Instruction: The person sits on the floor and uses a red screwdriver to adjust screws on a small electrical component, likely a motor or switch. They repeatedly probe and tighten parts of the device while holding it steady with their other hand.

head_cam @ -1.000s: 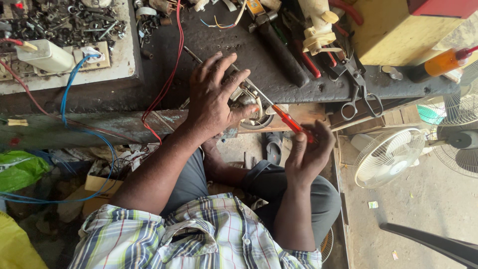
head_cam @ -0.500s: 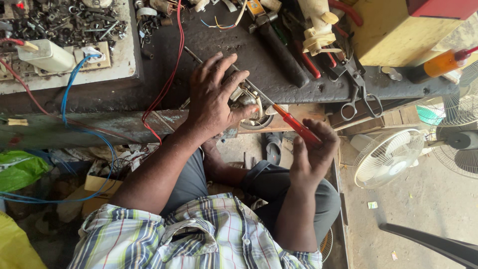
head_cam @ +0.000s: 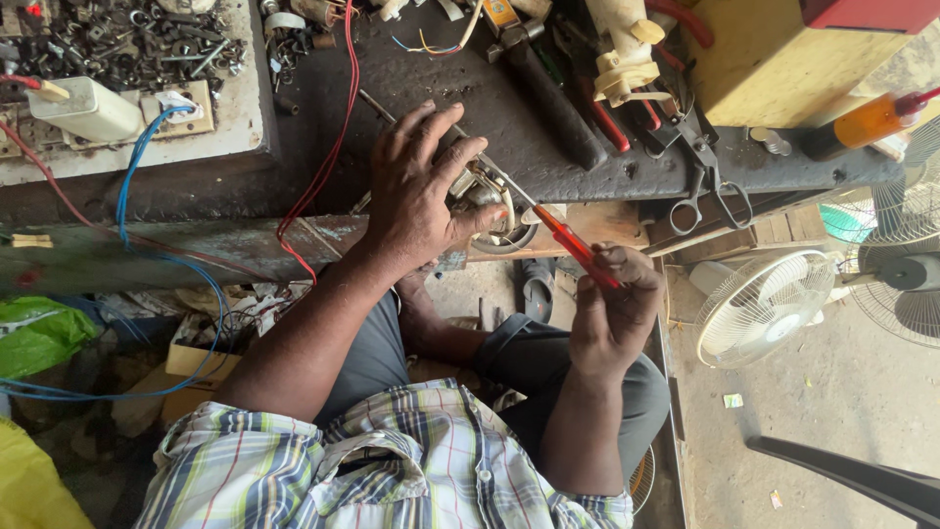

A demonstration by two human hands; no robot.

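Note:
My left hand (head_cam: 423,186) lies spread over a small round metal part (head_cam: 490,201) at the front edge of the dark workbench (head_cam: 411,69), holding it down. My right hand (head_cam: 612,309) grips the red handle of a screwdriver (head_cam: 573,243). Its thin shaft runs up and left to the metal part, where the tip meets it beside my left thumb. Most of the part is hidden under my left palm.
Scissors (head_cam: 705,191), pliers with red grips (head_cam: 612,122), a cream plastic piece (head_cam: 622,54) and a yellow box (head_cam: 774,59) lie on the bench. A tray of screws (head_cam: 117,44), red wire (head_cam: 338,127) and blue wire (head_cam: 132,186) are at left. Two fans (head_cam: 764,304) stand at right.
My right hand has shifted slightly right and turned on the screwdriver handle. My left hand stays pressed on the metal part.

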